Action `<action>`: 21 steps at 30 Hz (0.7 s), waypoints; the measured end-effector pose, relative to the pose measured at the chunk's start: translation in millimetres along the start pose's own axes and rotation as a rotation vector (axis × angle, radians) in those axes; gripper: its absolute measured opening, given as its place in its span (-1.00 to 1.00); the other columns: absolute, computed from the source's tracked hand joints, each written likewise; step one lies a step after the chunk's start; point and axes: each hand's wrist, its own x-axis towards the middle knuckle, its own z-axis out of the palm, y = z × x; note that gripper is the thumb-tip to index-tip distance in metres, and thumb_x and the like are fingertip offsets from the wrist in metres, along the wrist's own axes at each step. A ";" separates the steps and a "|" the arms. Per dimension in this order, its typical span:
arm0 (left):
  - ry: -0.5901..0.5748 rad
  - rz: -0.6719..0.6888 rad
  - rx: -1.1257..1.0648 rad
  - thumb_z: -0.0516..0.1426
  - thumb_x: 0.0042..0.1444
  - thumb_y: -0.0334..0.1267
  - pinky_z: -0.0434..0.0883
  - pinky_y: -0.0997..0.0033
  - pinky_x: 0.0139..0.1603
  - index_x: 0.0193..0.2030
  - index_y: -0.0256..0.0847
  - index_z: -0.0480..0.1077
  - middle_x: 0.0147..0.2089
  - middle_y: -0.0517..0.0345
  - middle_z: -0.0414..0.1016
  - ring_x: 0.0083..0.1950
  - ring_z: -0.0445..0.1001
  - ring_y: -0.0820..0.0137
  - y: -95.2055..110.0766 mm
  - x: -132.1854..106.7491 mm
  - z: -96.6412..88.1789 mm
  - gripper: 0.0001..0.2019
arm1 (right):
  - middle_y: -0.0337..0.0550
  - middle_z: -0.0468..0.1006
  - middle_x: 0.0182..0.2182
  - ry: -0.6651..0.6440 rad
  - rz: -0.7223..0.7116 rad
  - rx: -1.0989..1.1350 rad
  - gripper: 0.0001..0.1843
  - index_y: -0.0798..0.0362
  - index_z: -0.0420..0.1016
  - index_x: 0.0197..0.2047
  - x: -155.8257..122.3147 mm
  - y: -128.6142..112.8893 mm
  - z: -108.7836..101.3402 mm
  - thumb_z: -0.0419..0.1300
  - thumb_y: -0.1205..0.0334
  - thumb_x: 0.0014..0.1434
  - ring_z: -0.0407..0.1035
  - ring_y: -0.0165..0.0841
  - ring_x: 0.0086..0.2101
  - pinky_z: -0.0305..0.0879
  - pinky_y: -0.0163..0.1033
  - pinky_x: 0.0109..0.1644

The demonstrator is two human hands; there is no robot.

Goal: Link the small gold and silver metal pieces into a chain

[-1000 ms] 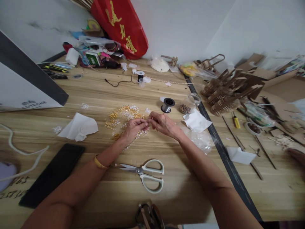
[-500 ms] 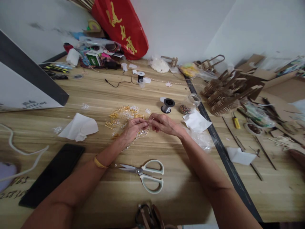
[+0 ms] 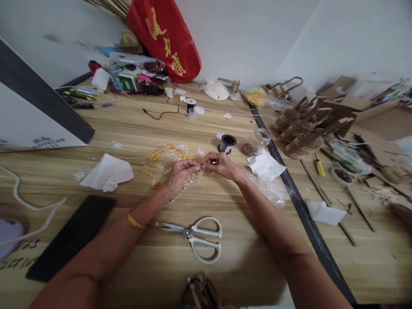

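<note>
My left hand (image 3: 180, 172) and my right hand (image 3: 220, 165) meet fingertip to fingertip over a wooden table (image 3: 135, 128). Both are pinched shut on a small piece between them, too small to name. Under and behind the hands lies a scattered pile of gold and silver rings and beads (image 3: 165, 158). A beaded strand (image 3: 189, 180) trails below my left hand. A yellow band sits on my left wrist (image 3: 134, 221).
White-handled scissors (image 3: 198, 236) lie in front of my arms. A thread spool (image 3: 227, 143) and a small jar of beads (image 3: 254, 143) stand behind my right hand. White tissues (image 3: 107, 173) and a black phone (image 3: 72, 236) lie left. Cardboard baskets (image 3: 305, 126) crowd the right.
Both hands stay together at the same spot; the fingers shift slightly on the small piece. The view has tilted a little.
</note>
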 end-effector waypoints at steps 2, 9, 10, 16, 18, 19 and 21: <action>0.009 0.012 0.017 0.40 -0.30 -0.29 0.39 0.40 -0.25 -0.48 -0.27 0.54 -0.46 0.15 0.57 -0.40 0.48 0.45 -1.1 0.1 -0.5 -0.80 | -0.25 0.41 -0.48 0.010 0.010 0.012 -0.79 0.18 0.55 -0.31 0.8 1.1 1.5 0.28 0.20 0.03 0.21 -0.51 -0.48 0.15 -0.33 -0.37; 0.042 0.040 0.076 0.41 -0.31 -0.24 0.44 0.35 -0.24 -0.44 -0.28 0.55 -0.44 0.11 0.59 -0.40 0.51 0.40 -1.7 -0.7 -0.8 -0.75 | -0.26 0.39 -0.49 0.097 -0.013 -0.110 -0.88 0.16 0.52 -0.42 0.1 -1.8 6.6 0.26 0.26 0.00 0.23 -0.50 -0.47 0.16 -0.33 -0.38; 0.047 0.041 0.074 0.41 -0.31 -0.24 0.45 0.34 -0.24 -0.44 -0.28 0.55 -0.43 0.11 0.59 -0.40 0.51 0.40 -1.5 -0.8 -0.7 -0.74 | -0.26 0.38 -0.49 0.112 -0.017 -0.134 -0.89 0.15 0.51 -0.42 -0.2 -2.8 7.7 0.26 0.27 -0.01 0.23 -0.49 -0.47 0.16 -0.34 -0.38; 0.063 0.042 0.061 0.40 -0.27 -0.24 0.46 0.34 -0.24 -0.42 -0.27 0.55 -0.43 0.12 0.59 -0.40 0.52 0.40 -4.9 -0.6 -2.7 -0.76 | -0.25 0.38 -0.47 0.158 -0.066 -0.278 -0.95 0.14 0.54 -0.42 -0.3 -4.3 13.1 0.25 0.35 0.02 0.22 -0.50 -0.48 0.14 -0.35 -0.38; 0.051 0.044 0.062 0.39 -0.25 -0.23 0.46 0.35 -0.24 -0.41 -0.28 0.55 -0.42 0.11 0.60 -0.39 0.52 0.40 -6.5 0.1 -3.5 -0.76 | -0.24 0.39 -0.46 0.156 -0.070 -0.285 -0.95 0.14 0.54 -0.41 0.3 -2.4 14.0 0.25 0.34 0.04 0.22 -0.50 -0.48 0.15 -0.35 -0.38; 0.045 0.041 0.059 0.39 -0.24 -0.24 0.46 0.36 -0.24 -0.40 -0.28 0.55 -0.42 0.11 0.60 -0.39 0.53 0.40 -7.0 0.5 -3.6 -0.76 | -0.24 0.39 -0.46 0.159 -0.078 -0.284 -0.95 0.14 0.53 -0.41 0.6 -1.3 14.3 0.25 0.35 0.04 0.22 -0.50 -0.48 0.14 -0.35 -0.38; 0.050 0.025 0.035 0.39 -0.26 -0.24 0.46 0.37 -0.25 -0.42 -0.30 0.55 -0.43 0.11 0.59 -0.40 0.52 0.40 -7.1 1.4 -3.5 -0.76 | -0.25 0.38 -0.46 0.167 -0.109 -0.301 -0.96 0.14 0.52 -0.41 0.7 0.5 14.9 0.25 0.36 0.05 0.22 -0.50 -0.47 0.14 -0.35 -0.37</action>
